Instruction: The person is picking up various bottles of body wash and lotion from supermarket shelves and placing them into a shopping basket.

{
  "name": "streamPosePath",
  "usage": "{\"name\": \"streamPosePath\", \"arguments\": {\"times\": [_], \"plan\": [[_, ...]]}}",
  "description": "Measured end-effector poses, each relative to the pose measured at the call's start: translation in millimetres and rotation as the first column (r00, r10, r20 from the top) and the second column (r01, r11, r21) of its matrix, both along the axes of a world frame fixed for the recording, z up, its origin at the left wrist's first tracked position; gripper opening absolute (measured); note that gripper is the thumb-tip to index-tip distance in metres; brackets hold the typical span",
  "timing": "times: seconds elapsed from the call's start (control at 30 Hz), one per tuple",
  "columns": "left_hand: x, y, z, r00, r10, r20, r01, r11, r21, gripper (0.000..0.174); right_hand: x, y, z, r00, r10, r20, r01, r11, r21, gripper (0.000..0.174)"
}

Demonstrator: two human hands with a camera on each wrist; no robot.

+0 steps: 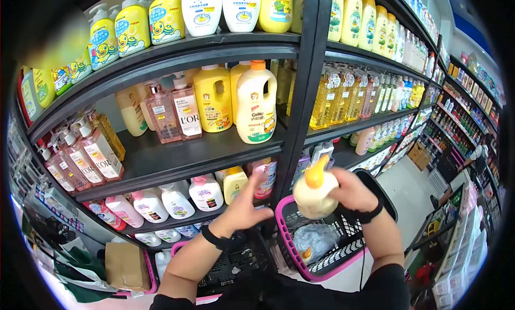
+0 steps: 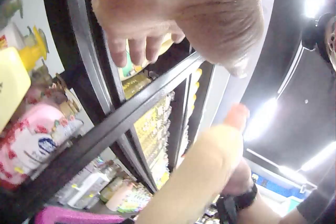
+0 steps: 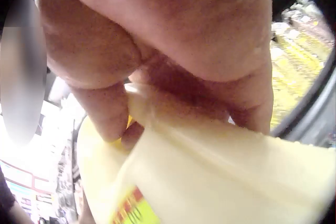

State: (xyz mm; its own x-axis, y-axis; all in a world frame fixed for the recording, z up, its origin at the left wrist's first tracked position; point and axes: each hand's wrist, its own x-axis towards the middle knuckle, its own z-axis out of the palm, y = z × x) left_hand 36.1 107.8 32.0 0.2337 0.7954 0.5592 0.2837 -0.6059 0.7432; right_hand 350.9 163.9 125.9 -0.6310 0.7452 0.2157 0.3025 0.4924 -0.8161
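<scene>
My right hand [image 1: 354, 191] grips a cream-coloured jug-like bottle [image 1: 315, 198] with an orange-yellow cap, over a black basket with a pink rim [image 1: 280, 224]. In the right wrist view, fingers wrap the handle of the bottle [image 3: 226, 166], and a yellow and red price sticker [image 3: 135, 211] shows on its side. My left hand [image 1: 241, 207] holds nothing; its fingers are extended in front of the lower shelf, a little left of the bottle. A similar cream bottle [image 1: 256, 106] with an orange cap stands on the middle shelf, beside a yellow handled bottle [image 1: 213, 98].
Inside the pink-rimmed basket lies a clear plastic bag [image 1: 316, 240]. A second dark basket [image 1: 236, 267] sits below my left arm, and a cardboard box [image 1: 126, 266] stands at the left. A black shelf post [image 1: 308, 68] divides the bottle-filled shelves. An aisle floor [image 1: 405, 189] runs off right.
</scene>
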Motion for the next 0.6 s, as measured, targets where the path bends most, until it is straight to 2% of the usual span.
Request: {"name": "streamPosePath", "arguments": {"times": [0.03, 0.07, 0.13, 0.17, 0.2, 0.27, 0.33, 0.4, 0.47, 0.5, 0.6], "plan": [[5, -11, 5, 0.995, -0.1, 0.025, 0.103, 0.983, -0.154, 0.111, -22, -6, 21, 0.995, -0.014, -0.096, 0.009, 0.998, -0.058, 0.036], [7, -20, 2, 0.986, -0.146, 0.08, 0.16, 0.968, -0.195, 0.109, -47, -11, 35, 0.981, -0.032, -0.193, 0.01, 0.993, -0.113, 0.036], [10, -42, 14, 0.946, -0.162, 0.281, 0.233, 0.943, -0.238, 0.107, -95, -7, 35, 0.883, -0.037, -0.468, -0.125, 0.942, -0.31, 0.033], [6, -41, 5, 0.934, -0.116, 0.338, 0.179, 0.971, -0.162, 0.103, -119, -6, 36, 0.854, -0.01, -0.52, -0.199, 0.918, -0.344, 0.03], [1, -51, 14, 0.808, -0.094, 0.581, 0.24, 0.954, -0.18, 0.098, -143, -5, 37, 0.819, 0.015, -0.573, -0.277, 0.886, -0.372, 0.028], [-26, -53, 20, 0.815, -0.02, 0.579, 0.158, 0.969, -0.189, 0.091, -185, 7, 37, 0.774, 0.045, -0.632, -0.39, 0.819, -0.42, 0.026], [-50, -54, 38, 0.839, 0.07, 0.539, 0.039, 0.981, -0.188, 0.083, -222, 19, 44, 0.819, 0.011, -0.574, -0.322, 0.836, -0.444, 0.024], [-76, -46, 50, 0.851, 0.134, 0.508, -0.044, 0.982, -0.186, 0.079, -255, 39, 46, 0.803, 0.022, -0.595, -0.34, 0.838, -0.427, 0.022], [-96, -40, 69, 0.879, 0.186, 0.439, -0.119, 0.977, -0.176, 0.076, -282, 45, 55, 0.72, 0.023, -0.694, -0.393, 0.837, -0.381, 0.022], [-102, -37, 79, 0.887, 0.212, 0.411, -0.152, 0.973, -0.175, 0.073, -290, 47, 61, 0.711, 0.026, -0.703, -0.392, 0.844, -0.365, 0.024], [-122, -23, 90, 0.889, 0.234, 0.394, -0.152, 0.962, -0.229, 0.072, -309, 68, 63, 0.805, -0.008, -0.593, -0.296, 0.86, -0.414, 0.028]]}}
